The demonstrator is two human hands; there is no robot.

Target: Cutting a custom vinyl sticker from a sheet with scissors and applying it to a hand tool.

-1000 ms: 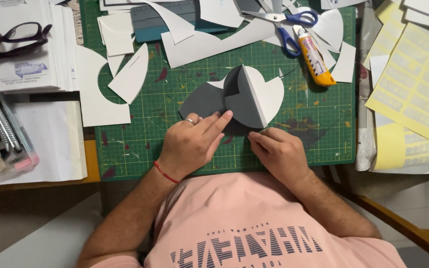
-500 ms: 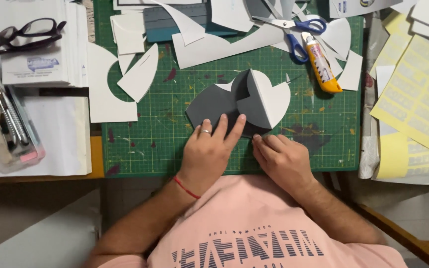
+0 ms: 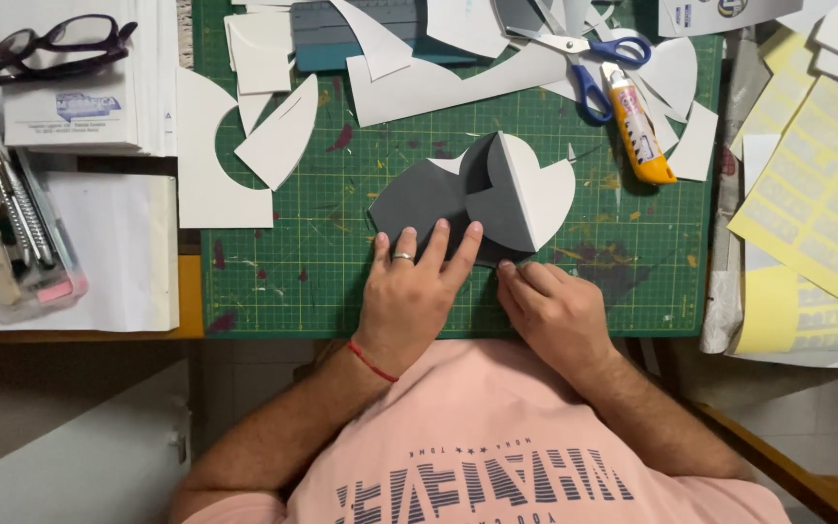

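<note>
A grey and white folded paper shape [image 3: 482,194] lies on the green cutting mat [image 3: 322,262]. My left hand [image 3: 409,291] presses flat on its near grey edge, fingers spread, with a ring on one finger and a red thread at the wrist. Just to the right, my right hand [image 3: 550,306] pinches the near corner of the same shape with its fingertips.
White paper offcuts [image 3: 273,136] litter the mat's far side. Blue-handled scissors [image 3: 589,58] and a yellow glue bottle [image 3: 637,121] lie at the far right. Glasses [image 3: 50,44] rest on a paper stack, left. A clear tool tray [image 3: 7,233] sits at the left; yellow sheets [image 3: 817,204] right.
The view has shifted slightly. My left hand has flattened onto the grey paper with fingers spread, and my right hand stays at the near corner.
</note>
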